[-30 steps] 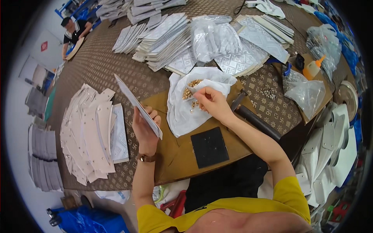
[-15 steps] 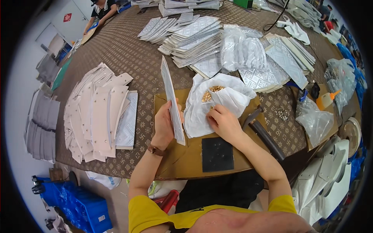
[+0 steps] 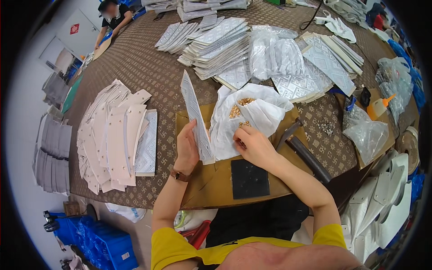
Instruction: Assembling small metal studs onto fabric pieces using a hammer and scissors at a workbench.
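My left hand [image 3: 187, 146] is closed around a stiff, slightly curved panel [image 3: 196, 123] and holds it on edge, its silver-patterned face toward me. To the right, my right hand [image 3: 255, 146] hovers at the near part of a crumpled white cloth [image 3: 220, 135]. Its fingers are curled together; whatever they pinch is too small or hidden to make out. Small gold-coloured studs [image 3: 235, 111] lie in the cloth's folds, a few of them right by my fingertips. A black square pad [image 3: 250, 179] rests on the brown board [image 3: 198, 189] below my right wrist.
Studded pale pink panels [image 3: 119, 144] are piled at left. Stacked silver-patterned panels [image 3: 220, 45] and a plastic-wrapped bundle [image 3: 276, 56] stand behind. At right are a dark rod [image 3: 308, 159], silver-coloured studs [image 3: 325, 127] and a glue bottle [image 3: 377, 108]. Another person [image 3: 114, 18] works far left.
The panel in my left hand has turned, showing more of its patterned face. My right hand has drawn back slightly from the gold studs, with its fingers curled in more.
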`<state>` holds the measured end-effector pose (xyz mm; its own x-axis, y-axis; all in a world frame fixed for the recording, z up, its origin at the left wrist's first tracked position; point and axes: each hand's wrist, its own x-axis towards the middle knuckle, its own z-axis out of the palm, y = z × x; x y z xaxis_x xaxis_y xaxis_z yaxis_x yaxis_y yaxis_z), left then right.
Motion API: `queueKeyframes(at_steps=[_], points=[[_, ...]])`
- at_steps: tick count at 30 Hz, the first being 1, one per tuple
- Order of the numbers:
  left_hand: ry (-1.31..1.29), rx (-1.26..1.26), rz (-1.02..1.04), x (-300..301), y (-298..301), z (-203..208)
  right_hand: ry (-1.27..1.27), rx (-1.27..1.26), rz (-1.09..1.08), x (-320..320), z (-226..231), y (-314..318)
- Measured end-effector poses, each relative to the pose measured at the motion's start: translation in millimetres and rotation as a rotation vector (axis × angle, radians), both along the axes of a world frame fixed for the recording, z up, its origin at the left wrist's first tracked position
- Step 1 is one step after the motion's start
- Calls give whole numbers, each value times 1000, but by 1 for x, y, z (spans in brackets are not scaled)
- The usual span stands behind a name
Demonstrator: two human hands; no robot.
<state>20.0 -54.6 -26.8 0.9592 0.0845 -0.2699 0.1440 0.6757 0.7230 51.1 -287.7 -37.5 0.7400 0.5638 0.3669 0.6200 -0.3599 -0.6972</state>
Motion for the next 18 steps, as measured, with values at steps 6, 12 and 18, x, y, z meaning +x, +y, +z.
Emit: queueKeyframes(at_steps=[6,12,18], points=[[23,16,50,-1,7,-8,54,22,21,-1,1,2],[79,47,39,0,5,-7,63,-1,4,0,4,2],[120,35,77,2,3,-8,3,-9,15,2,-3,0]])
